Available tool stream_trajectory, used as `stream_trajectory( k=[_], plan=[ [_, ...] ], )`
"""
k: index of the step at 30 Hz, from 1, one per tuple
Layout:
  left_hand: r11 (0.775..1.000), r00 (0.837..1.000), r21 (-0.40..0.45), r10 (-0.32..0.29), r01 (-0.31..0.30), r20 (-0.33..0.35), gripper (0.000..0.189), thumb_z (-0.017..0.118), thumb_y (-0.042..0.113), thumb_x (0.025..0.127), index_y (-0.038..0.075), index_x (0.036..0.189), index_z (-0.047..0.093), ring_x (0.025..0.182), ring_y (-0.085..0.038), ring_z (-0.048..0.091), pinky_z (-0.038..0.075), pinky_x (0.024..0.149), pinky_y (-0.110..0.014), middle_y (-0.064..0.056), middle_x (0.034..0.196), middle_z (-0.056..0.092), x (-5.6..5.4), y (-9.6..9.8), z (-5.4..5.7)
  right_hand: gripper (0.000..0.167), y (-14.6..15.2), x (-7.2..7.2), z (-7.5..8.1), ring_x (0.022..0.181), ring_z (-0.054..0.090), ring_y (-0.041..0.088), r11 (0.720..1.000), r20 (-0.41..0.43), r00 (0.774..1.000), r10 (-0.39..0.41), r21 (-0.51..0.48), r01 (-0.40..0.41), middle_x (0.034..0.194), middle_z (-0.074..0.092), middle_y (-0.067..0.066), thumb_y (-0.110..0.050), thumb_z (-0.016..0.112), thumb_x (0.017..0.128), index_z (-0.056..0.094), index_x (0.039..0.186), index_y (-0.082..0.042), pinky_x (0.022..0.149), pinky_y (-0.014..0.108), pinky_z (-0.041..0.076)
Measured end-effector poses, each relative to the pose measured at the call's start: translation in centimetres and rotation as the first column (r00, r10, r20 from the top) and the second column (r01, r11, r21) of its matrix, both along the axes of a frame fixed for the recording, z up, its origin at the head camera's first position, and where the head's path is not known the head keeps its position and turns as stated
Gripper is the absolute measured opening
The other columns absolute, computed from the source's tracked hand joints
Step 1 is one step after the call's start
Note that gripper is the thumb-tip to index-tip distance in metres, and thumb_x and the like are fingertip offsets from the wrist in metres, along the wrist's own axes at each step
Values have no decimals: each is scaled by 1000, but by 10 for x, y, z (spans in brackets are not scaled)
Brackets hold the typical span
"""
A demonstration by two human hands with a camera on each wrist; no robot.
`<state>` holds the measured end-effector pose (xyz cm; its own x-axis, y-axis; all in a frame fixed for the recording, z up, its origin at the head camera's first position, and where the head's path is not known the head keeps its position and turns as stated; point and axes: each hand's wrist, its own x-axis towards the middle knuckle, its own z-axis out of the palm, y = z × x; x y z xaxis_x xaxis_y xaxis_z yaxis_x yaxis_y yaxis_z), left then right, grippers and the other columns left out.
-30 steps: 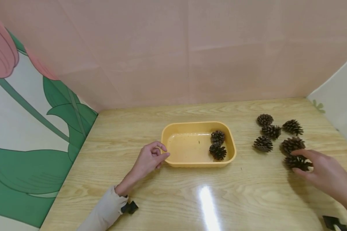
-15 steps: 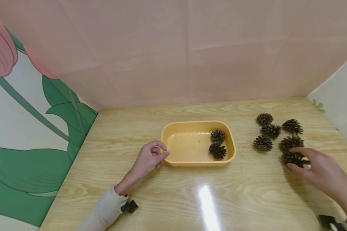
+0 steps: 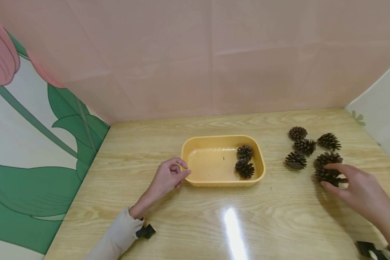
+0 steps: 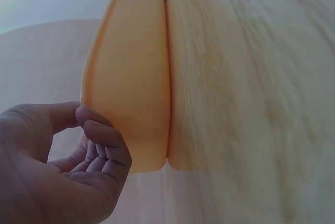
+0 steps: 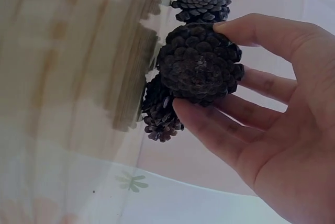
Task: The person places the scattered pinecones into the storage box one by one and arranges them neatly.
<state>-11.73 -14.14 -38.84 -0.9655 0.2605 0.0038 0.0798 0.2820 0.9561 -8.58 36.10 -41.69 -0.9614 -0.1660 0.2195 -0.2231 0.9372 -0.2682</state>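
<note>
In the head view, my left hand (image 3: 167, 177) pinches the left rim of a yellow plastic tub (image 3: 211, 183). The left wrist view has thumb and fingertip at the edge of the tub's side wall (image 4: 131, 72). Over at the right, my right hand (image 3: 360, 186) holds a brown pine cone (image 3: 326, 176) between thumb and fingers. From the right wrist, that pine cone (image 5: 199, 64) shows its round scaly face, with the thumb on one side and a fingertip on the other. Two more pine cones (image 3: 245, 169) lie at the tub's right end, against each other.
Directly behind the held cone sits another pine cone (image 3: 329, 158). Several loose cones lie farther back, among them one pine cone (image 3: 295, 160) nearest the tub. The wooden table (image 3: 195, 224) meets a pink back wall (image 3: 211, 72) and a flower-patterned left wall (image 3: 29, 195).
My right hand has shifted slightly left and away from me, with the front pine cone moving along between its fingers. The left hand has stayed at the tub's rim.
</note>
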Motion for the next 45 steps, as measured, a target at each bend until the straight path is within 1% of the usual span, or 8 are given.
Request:
stream_trajectory(
  k=[10, 17, 21, 25, 29, 34, 40, 45],
  plan=[
    [1000, 1000, -14, 3, -3, -2, 12, 70, 1, 91, -5, 97, 62, 44, -20, 47, 38, 42, -20, -10, 56, 53, 0, 0, -1, 60, -9, 4, 9, 79, 63, 51, 993, -63, 994, 87, -80, -92, 121, 58, 36, -19, 83, 81, 57, 132, -3, 58, 61, 51],
    [1000, 1000, -19, 16, -16, 0, 14, 73, 6, 91, -1, 99, 64, 45, -33, 49, 39, 41, -21, -15, 58, 55, -10, -4, -25, 53, -22, 7, 13, 84, 63, 50, 985, -71, 988, 139, -96, -146, 120, 58, 29, -18, 80, 85, 60, 132, -9, 55, 55, 51],
    [1000, 1000, -14, 7, -8, -27, 15, 75, 11, 90, 3, 97, 64, 43, -29, 50, 39, 41, -22, -10, 57, 55, -13, -5, -31, 51, -28, 9, 15, 69, 66, 29, 982, -110, 983, 145, -106, -156, 121, 59, 27, -16, 82, 83, 61, 129, -8, 51, 40, 52],
    [1000, 999, -14, 4, -4, -39, 14, 75, 12, 90, 5, 96, 64, 42, -24, 49, 40, 41, -23, -7, 55, 54, -12, -5, -30, 52, -36, 10, 17, 71, 65, 28, 980, -145, 981, 130, -134, -149, 122, 61, 23, -13, 83, 81, 63, 129, -9, 58, 47, 55],
    [1000, 1000, -8, 14, -14, -18, 16, 75, 12, 90, 3, 98, 64, 45, -36, 50, 39, 41, -23, -7, 56, 54, -12, -4, -30, 52, -46, 10, 20, 93, 63, 39, 980, -176, 978, 109, -148, -136, 121, 63, 15, -12, 84, 79, 64, 127, -12, 70, 59, 50],
    [1000, 1000, -13, 18, -18, 11, 15, 73, 7, 91, -1, 100, 64, 51, -50, 49, 38, 42, -21, -9, 57, 53, -9, -3, -23, 53, -58, 10, 25, 101, 59, 26, 975, -194, 974, 117, -164, -150, 120, 65, 6, -14, 85, 79, 65, 128, -16, 82, 30, 46],
    [1000, 1000, -12, 8, -8, 8, 13, 71, 1, 91, -5, 97, 62, 44, -28, 48, 38, 42, -21, -9, 56, 52, -1, 0, -1, 53, -75, 4, 33, 104, 57, 10, 959, -221, 959, 179, -179, -221, 120, 66, -1, -12, 84, 79, 64, 128, -20, 85, 4, 34],
    [1000, 1000, -11, 10, -10, 12, 14, 72, 5, 91, -3, 99, 63, 44, -22, 47, 38, 42, -21, -7, 56, 52, -7, -3, -15, 50, -88, -1, 37, 106, 59, 20, 946, -228, 949, 216, -191, -261, 120, 67, 1, -10, 84, 79, 65, 125, -17, 92, 0, 27]
  ],
)
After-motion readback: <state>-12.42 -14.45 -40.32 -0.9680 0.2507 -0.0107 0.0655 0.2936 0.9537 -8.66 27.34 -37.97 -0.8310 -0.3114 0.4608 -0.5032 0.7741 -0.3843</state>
